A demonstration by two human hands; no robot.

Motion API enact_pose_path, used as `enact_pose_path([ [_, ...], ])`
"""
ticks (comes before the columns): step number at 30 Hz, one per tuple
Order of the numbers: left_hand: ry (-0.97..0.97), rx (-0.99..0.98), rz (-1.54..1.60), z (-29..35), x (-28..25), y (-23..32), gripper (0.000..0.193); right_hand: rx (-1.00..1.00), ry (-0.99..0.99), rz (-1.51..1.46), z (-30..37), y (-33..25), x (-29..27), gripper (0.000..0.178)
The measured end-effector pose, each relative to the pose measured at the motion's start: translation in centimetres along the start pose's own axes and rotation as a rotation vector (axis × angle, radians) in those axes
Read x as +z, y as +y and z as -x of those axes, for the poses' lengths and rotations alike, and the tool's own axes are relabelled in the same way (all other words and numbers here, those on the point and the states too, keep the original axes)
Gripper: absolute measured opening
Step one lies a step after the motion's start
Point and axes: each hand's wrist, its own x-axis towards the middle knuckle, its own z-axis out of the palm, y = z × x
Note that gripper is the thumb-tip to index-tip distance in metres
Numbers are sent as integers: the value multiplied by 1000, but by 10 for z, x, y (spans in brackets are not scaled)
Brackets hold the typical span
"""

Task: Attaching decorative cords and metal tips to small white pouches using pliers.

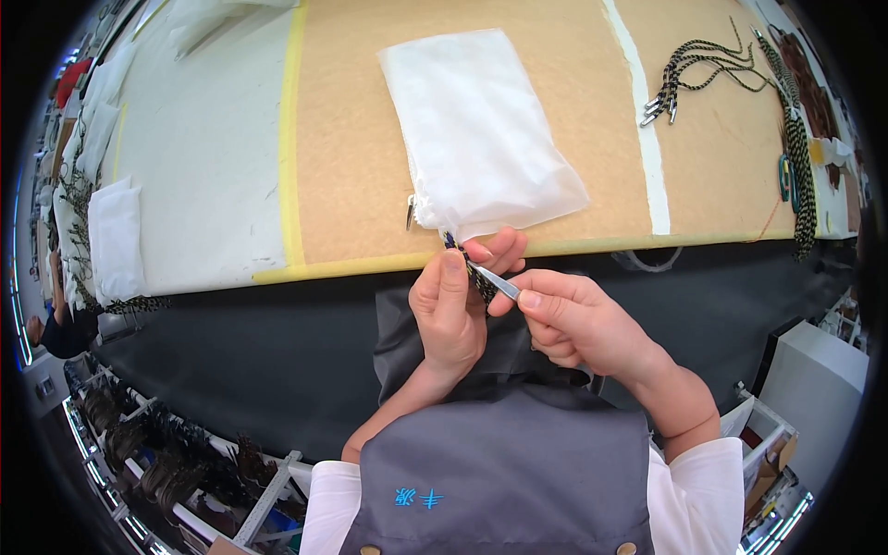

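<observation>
My left hand [449,305] pinches a dark patterned cord [450,240] between thumb and fingers, just off the table's front edge. The cord meets the corner of a translucent white pouch [481,129] that lies flat on the table. A metal zipper pull [410,212] hangs at the pouch's left side. In my right hand [583,319], closed thumb against fingers, is a pair of silver tweezers [498,280]. Their tips touch or nearly touch the cord beside my left thumb; fingers partly hide that spot.
On the right of the table [342,129] lie cords with metal tips [708,69], a long cord bundle [797,157] and teal-handled snips [786,178]. White pouches [116,239] are stacked at the left edge. A person's arm [60,319] shows at far left. Racks of cords [166,453] stand lower left.
</observation>
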Motion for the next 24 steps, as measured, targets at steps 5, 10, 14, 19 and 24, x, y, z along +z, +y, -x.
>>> enact_pose_path([
  [5, 10, 40, -26, -1, -4, -6, 34, -743, 376, 1228, -7, 20, 4, 21],
  [10, 29, 45, -45, -1, -1, -5, 36, -500, 187, 763, -9, 13, -5, 22],
  [14, -15, 62, -54, -2, -7, -7, 36, 105, -159, -356, -6, 13, -10, 25],
  [19, -12, 57, -53, -3, -6, -7, 36, 81, -151, -329, -4, 9, -4, 25],
  [24, 30, 49, -98, -1, -1, -7, 34, -554, 296, 1367, 3, -4, 7, 25],
])
